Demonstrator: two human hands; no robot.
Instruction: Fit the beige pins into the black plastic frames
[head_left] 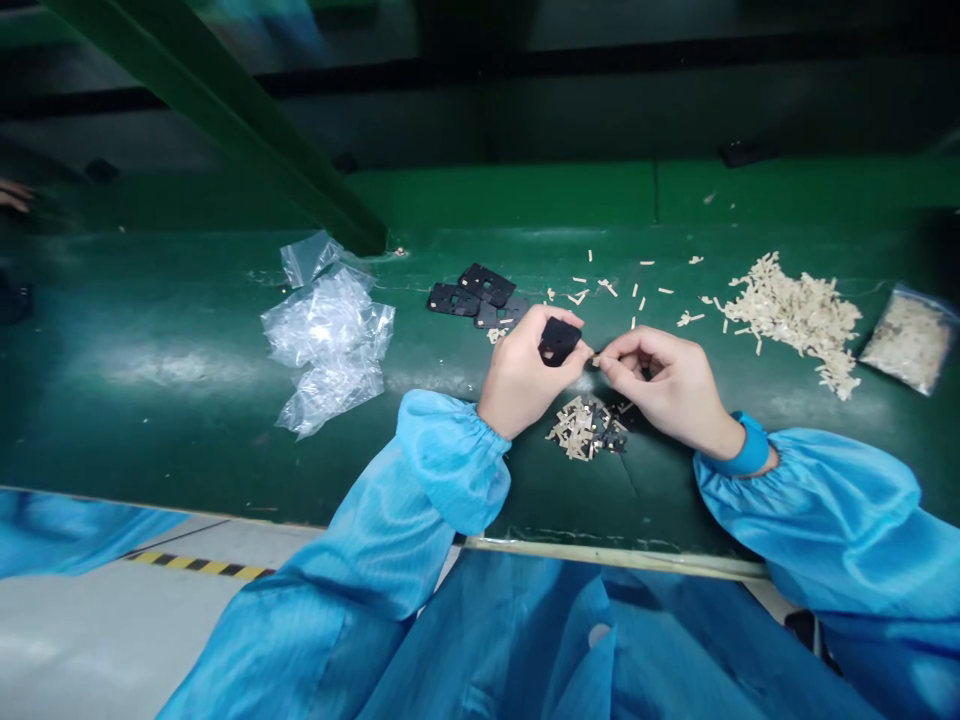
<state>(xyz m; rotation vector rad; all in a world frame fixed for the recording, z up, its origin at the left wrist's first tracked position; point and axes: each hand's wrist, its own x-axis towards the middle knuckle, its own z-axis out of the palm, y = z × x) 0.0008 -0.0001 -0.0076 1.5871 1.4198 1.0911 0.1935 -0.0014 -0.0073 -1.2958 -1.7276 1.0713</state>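
Observation:
My left hand (523, 372) is closed round a flat black plastic part (559, 341) with a cutout, holding it tilted above the green table. Close beside it, my right hand (664, 378) pinches a tiny piece (596, 359), dark and beige, between thumb and forefinger; its exact kind is too small to tell. Below both hands lies a small pile of beige strips and black bits (589, 428). Several similar black parts (484, 290) lie flat and overlapping beyond my left hand. Loose beige strips (607, 288) are scattered past my fingers.
A heap of beige strips (799, 315) spreads at the right, beside a filled clear bag (910, 340). Crumpled clear plastic bags (326, 330) lie to the left. A green post (247, 125) slants down to the table's back. Another person's hand (15, 195) shows at the far left.

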